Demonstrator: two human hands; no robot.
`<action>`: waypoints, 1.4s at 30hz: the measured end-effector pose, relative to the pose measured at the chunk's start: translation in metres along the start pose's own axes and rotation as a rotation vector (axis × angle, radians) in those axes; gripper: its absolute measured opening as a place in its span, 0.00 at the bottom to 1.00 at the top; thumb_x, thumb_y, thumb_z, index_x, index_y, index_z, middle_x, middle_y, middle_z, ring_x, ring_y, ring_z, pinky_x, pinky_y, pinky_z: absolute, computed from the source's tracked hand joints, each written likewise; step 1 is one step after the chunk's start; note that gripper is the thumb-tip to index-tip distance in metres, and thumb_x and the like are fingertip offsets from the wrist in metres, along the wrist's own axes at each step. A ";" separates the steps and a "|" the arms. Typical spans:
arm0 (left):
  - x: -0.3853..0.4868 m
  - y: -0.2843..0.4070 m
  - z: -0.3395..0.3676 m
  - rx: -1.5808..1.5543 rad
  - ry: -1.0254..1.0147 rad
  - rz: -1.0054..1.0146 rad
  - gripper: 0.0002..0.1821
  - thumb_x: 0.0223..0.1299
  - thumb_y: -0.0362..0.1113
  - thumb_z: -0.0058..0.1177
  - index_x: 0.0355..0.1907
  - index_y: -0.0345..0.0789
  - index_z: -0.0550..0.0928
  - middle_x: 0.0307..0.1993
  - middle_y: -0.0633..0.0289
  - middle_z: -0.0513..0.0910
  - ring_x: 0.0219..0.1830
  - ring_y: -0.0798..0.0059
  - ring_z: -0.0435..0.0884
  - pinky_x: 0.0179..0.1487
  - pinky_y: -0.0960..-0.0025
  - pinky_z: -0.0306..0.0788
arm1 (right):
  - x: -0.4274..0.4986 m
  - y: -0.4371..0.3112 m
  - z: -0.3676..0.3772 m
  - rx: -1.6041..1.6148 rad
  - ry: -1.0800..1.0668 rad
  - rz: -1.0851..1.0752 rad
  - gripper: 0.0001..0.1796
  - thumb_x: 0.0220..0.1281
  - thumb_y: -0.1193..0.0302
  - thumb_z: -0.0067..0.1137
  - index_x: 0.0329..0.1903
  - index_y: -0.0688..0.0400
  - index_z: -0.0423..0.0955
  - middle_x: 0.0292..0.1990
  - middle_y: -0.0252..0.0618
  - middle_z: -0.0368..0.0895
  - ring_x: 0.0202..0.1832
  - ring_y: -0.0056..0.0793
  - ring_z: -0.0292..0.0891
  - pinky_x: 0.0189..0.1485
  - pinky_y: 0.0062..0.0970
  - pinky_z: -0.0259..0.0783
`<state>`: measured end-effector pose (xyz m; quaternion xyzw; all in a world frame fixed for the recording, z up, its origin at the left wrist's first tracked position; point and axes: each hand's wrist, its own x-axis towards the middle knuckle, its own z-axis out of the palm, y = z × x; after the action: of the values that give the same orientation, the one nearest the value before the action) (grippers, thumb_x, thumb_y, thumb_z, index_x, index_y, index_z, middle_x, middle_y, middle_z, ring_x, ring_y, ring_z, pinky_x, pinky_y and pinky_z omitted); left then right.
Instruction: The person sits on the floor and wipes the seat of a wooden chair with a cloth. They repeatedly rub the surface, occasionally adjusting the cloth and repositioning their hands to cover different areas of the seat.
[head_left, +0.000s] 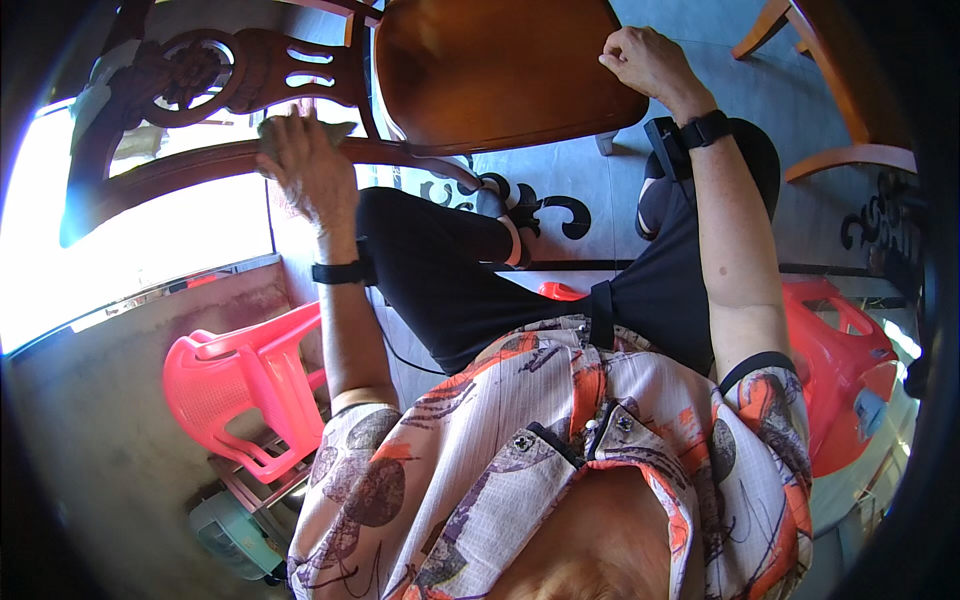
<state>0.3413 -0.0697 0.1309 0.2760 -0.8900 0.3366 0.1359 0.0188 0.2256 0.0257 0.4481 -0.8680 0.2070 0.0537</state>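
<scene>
A carved wooden chair stands before me, its glossy brown seat (502, 75) at the top middle and its openwork backrest (300, 64) to the left. My left hand (304, 161) lies on the side rail of the backrest (202, 159), over a dark greenish cloth or pad (337, 132) that shows past the fingers. At the seat's right edge is my right hand (649, 67), its fingers curled against or just above the rim; whether they pinch the edge cannot be told. Each wrist wears a black band.
Part of another wooden chair (840, 75) is at the upper right. Red plastic chairs stand at left (247, 382) and right (832, 375) of me. A teal and clear plastic container (236, 532) is at the lower left. Bright glass (150, 255) borders the left side above a low wall.
</scene>
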 end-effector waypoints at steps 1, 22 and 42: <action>-0.012 0.008 0.008 -0.019 -0.012 0.047 0.29 0.57 0.28 0.57 0.65 0.37 0.78 0.73 0.57 0.69 0.79 0.56 0.55 0.80 0.38 0.33 | 0.000 -0.001 -0.001 -0.001 -0.039 0.020 0.11 0.69 0.61 0.62 0.32 0.51 0.82 0.32 0.39 0.88 0.36 0.36 0.87 0.44 0.35 0.84; -0.039 0.098 0.020 -0.329 -0.340 0.061 0.14 0.65 0.34 0.51 0.48 0.34 0.86 0.51 0.53 0.85 0.54 0.56 0.80 0.54 0.55 0.73 | -0.003 0.005 -0.005 -0.051 -0.027 0.085 0.09 0.68 0.61 0.63 0.36 0.52 0.85 0.34 0.38 0.89 0.37 0.36 0.87 0.45 0.35 0.83; -0.050 0.250 -0.019 -0.944 -0.156 0.227 0.33 0.59 0.24 0.48 0.70 0.41 0.72 0.72 0.47 0.67 0.74 0.39 0.61 0.76 0.41 0.51 | 0.008 0.006 -0.018 0.086 0.211 0.152 0.12 0.61 0.62 0.61 0.28 0.54 0.83 0.28 0.46 0.85 0.34 0.48 0.83 0.39 0.46 0.79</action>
<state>0.2372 0.1180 -0.0077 0.1101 -0.9773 -0.1127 0.1415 0.0073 0.2298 0.0428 0.3586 -0.8794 0.2934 0.1096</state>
